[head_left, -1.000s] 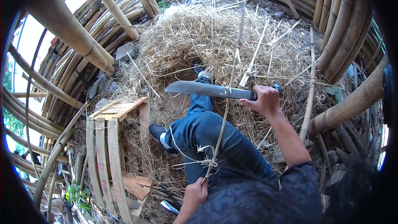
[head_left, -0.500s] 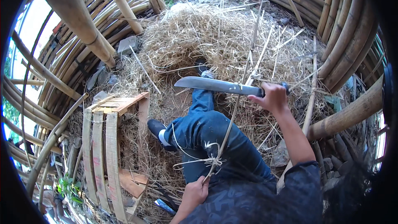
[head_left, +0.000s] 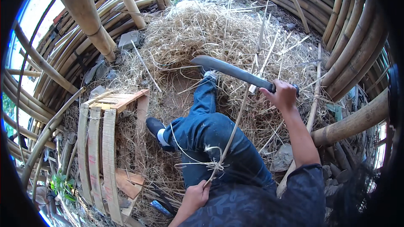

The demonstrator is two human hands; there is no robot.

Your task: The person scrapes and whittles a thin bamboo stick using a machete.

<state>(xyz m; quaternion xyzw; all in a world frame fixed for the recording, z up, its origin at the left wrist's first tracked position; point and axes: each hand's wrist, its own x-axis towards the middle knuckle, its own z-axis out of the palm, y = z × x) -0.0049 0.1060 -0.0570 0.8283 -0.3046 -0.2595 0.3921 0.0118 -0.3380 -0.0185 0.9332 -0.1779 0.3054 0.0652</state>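
A long, thin bamboo strip [head_left: 236, 127] rises from my lap and leans away to the far right. Its near end is gripped in my left hand [head_left: 197, 196], low by my waist. Curled shavings [head_left: 216, 164] cling to the strip just above that hand, over my thigh. In my right hand [head_left: 283, 96] is a machete [head_left: 229, 69], held by its dark handle. Its broad grey blade points to the left and slightly away, crossing the strip's upper part; whether they touch I cannot tell.
A slatted wooden crate [head_left: 96, 155] stands at the left. A heap of pale shavings [head_left: 198, 33] covers the ground ahead. Thick bamboo poles [head_left: 86, 14] stand at the left, others [head_left: 355, 117] at the right. Stones [head_left: 131, 40] lie beside the heap.
The machete has tilted, its tip swinging up and to the right. My right hand has shifted slightly right. My left hand keeps hold of the strip.
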